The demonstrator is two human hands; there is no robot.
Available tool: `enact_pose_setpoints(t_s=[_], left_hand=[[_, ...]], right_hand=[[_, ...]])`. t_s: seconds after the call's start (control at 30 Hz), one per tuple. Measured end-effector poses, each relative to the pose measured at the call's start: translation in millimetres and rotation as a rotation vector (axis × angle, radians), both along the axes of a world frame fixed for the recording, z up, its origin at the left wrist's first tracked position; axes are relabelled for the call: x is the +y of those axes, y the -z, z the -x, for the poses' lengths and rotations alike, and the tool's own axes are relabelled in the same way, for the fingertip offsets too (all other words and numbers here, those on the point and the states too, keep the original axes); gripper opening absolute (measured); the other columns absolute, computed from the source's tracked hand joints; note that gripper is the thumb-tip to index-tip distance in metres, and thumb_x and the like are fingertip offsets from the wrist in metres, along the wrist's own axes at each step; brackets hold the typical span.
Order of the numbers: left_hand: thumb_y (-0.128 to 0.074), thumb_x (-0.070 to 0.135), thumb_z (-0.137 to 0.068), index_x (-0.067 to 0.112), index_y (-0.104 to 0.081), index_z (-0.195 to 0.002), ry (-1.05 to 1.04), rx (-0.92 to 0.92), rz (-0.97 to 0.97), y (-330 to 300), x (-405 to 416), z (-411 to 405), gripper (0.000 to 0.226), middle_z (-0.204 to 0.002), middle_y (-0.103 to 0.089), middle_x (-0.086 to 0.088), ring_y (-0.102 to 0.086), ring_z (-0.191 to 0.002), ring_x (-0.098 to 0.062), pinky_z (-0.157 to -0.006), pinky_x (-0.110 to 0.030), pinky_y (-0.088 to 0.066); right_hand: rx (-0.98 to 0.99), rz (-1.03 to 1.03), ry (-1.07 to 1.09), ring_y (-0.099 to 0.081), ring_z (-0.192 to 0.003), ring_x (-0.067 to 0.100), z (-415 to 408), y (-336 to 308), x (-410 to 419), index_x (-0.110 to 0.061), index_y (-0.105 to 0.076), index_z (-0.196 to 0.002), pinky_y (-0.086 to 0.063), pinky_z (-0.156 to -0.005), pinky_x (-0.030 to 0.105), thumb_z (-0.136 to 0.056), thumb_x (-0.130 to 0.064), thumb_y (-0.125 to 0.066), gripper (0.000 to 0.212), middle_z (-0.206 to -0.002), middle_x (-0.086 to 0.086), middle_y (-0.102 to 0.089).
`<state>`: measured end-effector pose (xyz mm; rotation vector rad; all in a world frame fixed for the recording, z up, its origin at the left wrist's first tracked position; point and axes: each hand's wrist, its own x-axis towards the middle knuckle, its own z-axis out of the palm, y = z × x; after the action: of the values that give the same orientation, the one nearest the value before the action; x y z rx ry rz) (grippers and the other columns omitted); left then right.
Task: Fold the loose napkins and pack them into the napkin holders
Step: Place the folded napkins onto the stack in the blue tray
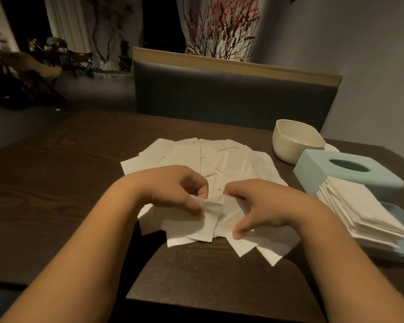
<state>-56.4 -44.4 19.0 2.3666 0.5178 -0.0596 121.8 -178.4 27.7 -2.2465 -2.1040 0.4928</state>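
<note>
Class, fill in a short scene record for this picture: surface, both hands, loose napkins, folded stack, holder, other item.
surface: dark wooden table
left hand: pinches a napkin
right hand: pinches the same napkin
loose napkins: spread flat beyond the hands
folded stack: on a pale blue tray, right side
holder: pale blue lid with oval slot, behind the stack
other item: cream bowl, far right

napkins (pixel 219 164) mid-table (pixel 56 183) | bowl (pixel 294 141) behind holder (pixel 336 173), right

The left hand (pixel 173 186) curls, thumb and fingertips pinched together. The right hand (pixel 258 203) arches, thumb spread below its fingers.
</note>
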Motion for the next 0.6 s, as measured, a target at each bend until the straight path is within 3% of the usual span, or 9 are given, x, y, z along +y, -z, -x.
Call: enact_pose_setpoints(t_s=[0.1, 0.2, 0.3, 0.4, 0.5, 0.6], left_hand=[[-0.076, 0.027, -0.084, 0.033, -0.070, -0.084, 0.002, -0.013, 0.101, 2.0, 8.2, 3.0, 0.008, -0.085, -0.070, 0.019, -0.066, -0.080, 0.001, -0.068, -0.018, -0.048], [-0.075, 0.027, -0.087, 0.028, -0.074, -0.094, -0.043, -0.074, 0.240, -1.0, 15.3, 7.3, 0.007, -0.097, -0.074, 0.010, -0.070, -0.091, -0.009, -0.073, -0.022, -0.054], [-0.077, 0.031, -0.080, 0.023, -0.074, -0.090, -0.107, -0.213, 0.370, -4.3, 19.2, 11.1, 0.013, -0.098, -0.074, 0.001, -0.072, -0.090, -0.016, -0.072, -0.024, -0.056], [-0.071, 0.029, -0.082, 0.016, -0.072, -0.100, -0.213, -0.345, 0.456, -2.4, 21.8, 10.1, 0.023, -0.102, -0.073, -0.006, -0.071, -0.090, -0.021, -0.074, -0.029, -0.057], [-0.066, 0.021, -0.095, 0.005, -0.065, -0.115, -0.337, -0.398, 0.443, 1.1, 22.9, 6.6, 0.026, -0.111, -0.071, -0.015, -0.070, -0.098, -0.031, -0.084, -0.040, -0.055], [-0.062, 0.023, -0.098, 0.011, -0.067, -0.116, -0.496, -0.480, 0.438, 4.5, 23.3, 2.0, 0.022, -0.112, -0.071, -0.011, -0.067, -0.103, -0.033, -0.093, -0.046, -0.054]], right_hand=[[0.058, -0.026, 0.000, -0.055, -0.084, 0.011, -3.3, 0.2, 1.6, -0.023, -0.061, -0.099, -0.049, -0.075, 0.033, -0.075, -0.040, -0.081, 0.036, -0.093, -0.006, -0.061], [0.182, -0.103, 0.019, -0.057, -0.078, 0.014, -11.6, -5.8, 0.0, -0.017, -0.069, -0.088, -0.046, -0.071, 0.033, -0.083, -0.036, -0.075, 0.021, -0.085, -0.001, -0.064], [0.376, -0.222, 0.082, -0.060, -0.082, 0.000, -20.0, -10.6, -2.1, -0.032, -0.072, -0.078, -0.048, -0.074, 0.023, -0.082, -0.034, -0.076, 0.005, -0.078, -0.019, -0.066], [0.519, -0.328, 0.159, -0.064, -0.088, 0.011, -26.4, -8.9, 0.6, -0.027, -0.078, -0.084, -0.056, -0.083, 0.031, -0.083, -0.030, -0.075, 0.005, -0.083, -0.012, -0.070], [0.524, -0.401, 0.232, -0.063, -0.092, 0.015, -28.2, -5.4, 3.6, -0.036, -0.077, -0.083, -0.056, -0.082, 0.031, -0.083, -0.032, -0.075, 0.004, -0.085, -0.017, -0.069], [0.538, -0.447, 0.301, -0.066, -0.091, 0.018, -29.3, -4.3, 4.5, -0.029, -0.074, -0.085, -0.058, -0.082, 0.036, -0.088, -0.033, -0.069, 0.007, -0.088, -0.006, -0.071]])
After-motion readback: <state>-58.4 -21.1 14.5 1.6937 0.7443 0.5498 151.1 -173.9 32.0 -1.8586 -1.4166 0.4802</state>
